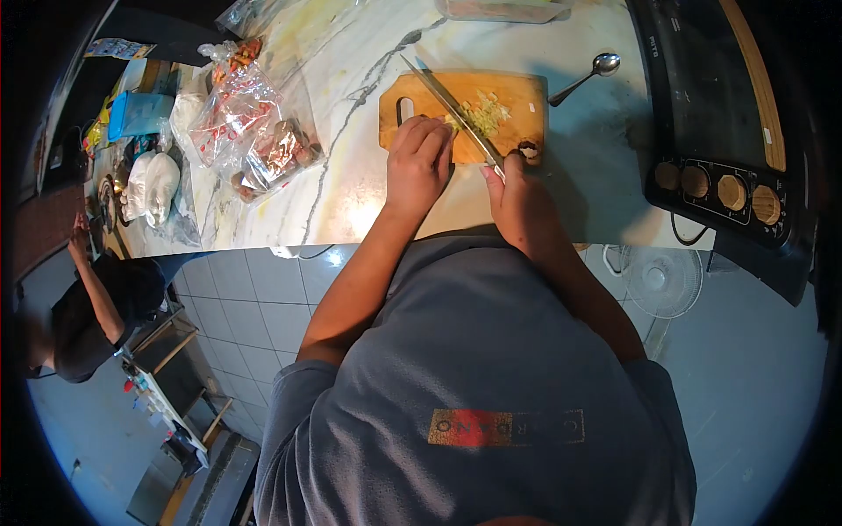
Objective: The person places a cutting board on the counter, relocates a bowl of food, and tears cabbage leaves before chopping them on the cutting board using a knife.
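A wooden cutting board (521, 88) lies on the marble counter, with a pile of finely chopped pale yellow-green pieces (488, 114) on it. My right hand (519, 200) is closed round the handle of a long knife (443, 98), whose blade slants across the board towards the upper left. On the left part of the board, beside the blade, my left hand (419, 165) rests with its fingers curled together; what they press or hold is hidden. A small dark round piece with a pale middle (528, 149) sits at the board's lower right corner.
A metal spoon (605, 64) lies right of the board. An oven (702, 96) stands at the far right. Clear plastic bags of food (254, 131) and a blue container (140, 116) are at the left. A clear container (504, 9) is behind. Another person (96, 302) is at far left.
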